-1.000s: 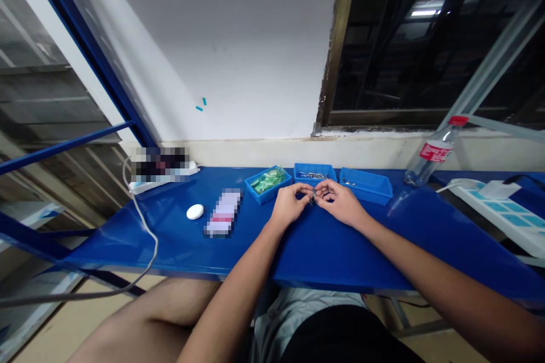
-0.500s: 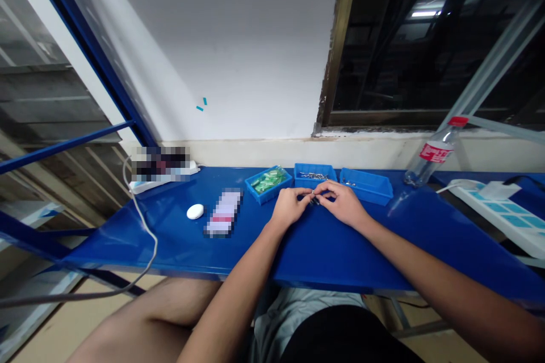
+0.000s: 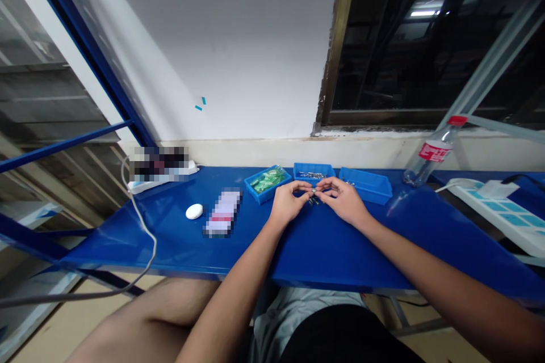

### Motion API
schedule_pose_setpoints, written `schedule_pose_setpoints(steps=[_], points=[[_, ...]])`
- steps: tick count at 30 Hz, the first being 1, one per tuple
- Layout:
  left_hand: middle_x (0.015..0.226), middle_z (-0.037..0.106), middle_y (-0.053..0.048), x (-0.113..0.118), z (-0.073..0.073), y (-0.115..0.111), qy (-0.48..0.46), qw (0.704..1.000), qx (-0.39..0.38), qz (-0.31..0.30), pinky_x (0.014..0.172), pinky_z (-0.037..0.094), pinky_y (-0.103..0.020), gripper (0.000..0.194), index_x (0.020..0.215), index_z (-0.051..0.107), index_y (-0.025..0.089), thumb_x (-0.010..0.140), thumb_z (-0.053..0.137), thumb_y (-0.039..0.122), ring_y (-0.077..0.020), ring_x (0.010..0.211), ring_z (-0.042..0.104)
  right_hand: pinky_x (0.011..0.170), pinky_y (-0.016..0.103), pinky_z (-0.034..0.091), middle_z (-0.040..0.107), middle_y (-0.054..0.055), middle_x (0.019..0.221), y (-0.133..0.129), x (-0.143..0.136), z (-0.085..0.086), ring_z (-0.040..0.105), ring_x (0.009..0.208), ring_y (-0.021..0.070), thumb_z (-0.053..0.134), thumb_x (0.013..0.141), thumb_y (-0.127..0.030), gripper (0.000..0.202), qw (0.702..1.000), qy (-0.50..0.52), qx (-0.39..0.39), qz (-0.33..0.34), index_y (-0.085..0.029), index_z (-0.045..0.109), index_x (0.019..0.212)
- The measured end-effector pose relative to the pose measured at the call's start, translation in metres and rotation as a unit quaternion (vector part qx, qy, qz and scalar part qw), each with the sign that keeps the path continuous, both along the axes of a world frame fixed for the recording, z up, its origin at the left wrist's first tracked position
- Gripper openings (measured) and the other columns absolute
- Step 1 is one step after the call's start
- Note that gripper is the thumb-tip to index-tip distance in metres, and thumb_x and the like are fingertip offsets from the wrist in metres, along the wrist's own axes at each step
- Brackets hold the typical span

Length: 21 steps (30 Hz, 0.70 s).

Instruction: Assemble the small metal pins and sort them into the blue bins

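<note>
Head view shows the left hand (image 3: 288, 204) and right hand (image 3: 343, 203) with thumbs and fingertips pinching a tiny silvery metal piece (image 3: 314, 190) between them above the glossy blue tabletop (image 3: 327, 249), seemingly because something so small needs steadying from both sides. Three open blue plastic bins, one holding green packets (image 3: 267, 180), another loose metal parts (image 3: 312, 175), sit just beyond, probably for short reaches.
</note>
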State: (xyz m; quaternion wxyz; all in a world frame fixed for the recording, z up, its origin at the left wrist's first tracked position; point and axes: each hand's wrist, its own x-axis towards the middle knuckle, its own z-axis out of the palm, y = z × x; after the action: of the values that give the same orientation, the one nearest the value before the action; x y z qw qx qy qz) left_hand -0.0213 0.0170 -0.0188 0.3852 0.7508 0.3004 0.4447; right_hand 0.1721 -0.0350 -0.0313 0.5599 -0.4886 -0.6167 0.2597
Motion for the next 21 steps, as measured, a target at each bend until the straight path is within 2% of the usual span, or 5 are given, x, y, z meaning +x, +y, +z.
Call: schedule_pose_setpoints(steps=[7, 12, 15, 17, 21], points=[[0.1, 0.082, -0.007, 0.001, 0.002, 0.0, -0.033, 0.999, 0.007, -0.014, 0.09, 0.061, -0.033, 0.015, 0.101, 0.078, 0.018, 0.086, 0.079, 0.02, -0.0203, 0.092, 0.078, 0.078, 0.035, 0.063, 0.072, 0.006, 0.102, -0.003, -0.001, 0.003, 0.072, 0.087, 0.0209, 0.078, 0.086, -0.041, 0.027, 1.0, 0.003, 0.021, 0.009, -0.022, 0.066, 0.102], [0.103, 0.081, -0.007, 0.002, 0.002, 0.0, -0.033, 0.999, 0.004, -0.031, 0.092, 0.061, -0.033, 0.016, 0.104, 0.078, 0.018, 0.089, 0.077, 0.024, -0.0206, 0.094, 0.078, 0.074, 0.035, 0.06, 0.072, 0.006, 0.102, -0.005, -0.001, 0.008, 0.07, 0.08, 0.0195, 0.069, 0.089, -0.03, 0.018, 0.994, -0.096, 0.054, -0.023, -0.022, 0.067, 0.106], [0.108, 0.081, -0.008, 0.002, 0.001, 0.0, -0.022, 1.0, 0.01, -0.015, 0.093, 0.059, -0.033, 0.018, 0.108, 0.077, 0.018, 0.094, 0.071, 0.029, -0.0213, 0.098, 0.077, 0.076, 0.036, 0.057, 0.07, 0.006, 0.096, -0.005, 0.012, 0.018, 0.066, 0.079, 0.0205, 0.064, 0.09, -0.024, 0.015, 0.967, -0.213, 0.112, -0.08, -0.023, 0.07, 0.103], [0.11, 0.081, -0.007, 0.001, 0.001, 0.0, -0.02, 1.0, 0.007, 0.009, 0.092, 0.059, -0.033, 0.021, 0.11, 0.076, 0.019, 0.098, 0.065, 0.031, -0.0216, 0.099, 0.076, 0.078, 0.037, 0.055, 0.069, 0.007, 0.094, -0.002, 0.028, 0.021, 0.065, 0.08, 0.022, 0.061, 0.089, -0.022, 0.015, 0.945, -0.248, 0.135, -0.164, -0.022, 0.07, 0.101], [0.108, 0.081, -0.005, -0.002, 0.003, -0.001, -0.019, 0.998, -0.014, 0.06, 0.093, 0.057, -0.032, 0.025, 0.112, 0.074, 0.02, 0.103, 0.056, 0.035, -0.0214, 0.1, 0.075, 0.092, 0.044, 0.051, 0.071, 0.008, 0.089, 0.006, 0.064, 0.015, 0.065, 0.091, 0.0277, 0.059, 0.083, -0.018, 0.015, 0.902, -0.336, 0.103, -0.251, -0.021, 0.071, 0.092]])
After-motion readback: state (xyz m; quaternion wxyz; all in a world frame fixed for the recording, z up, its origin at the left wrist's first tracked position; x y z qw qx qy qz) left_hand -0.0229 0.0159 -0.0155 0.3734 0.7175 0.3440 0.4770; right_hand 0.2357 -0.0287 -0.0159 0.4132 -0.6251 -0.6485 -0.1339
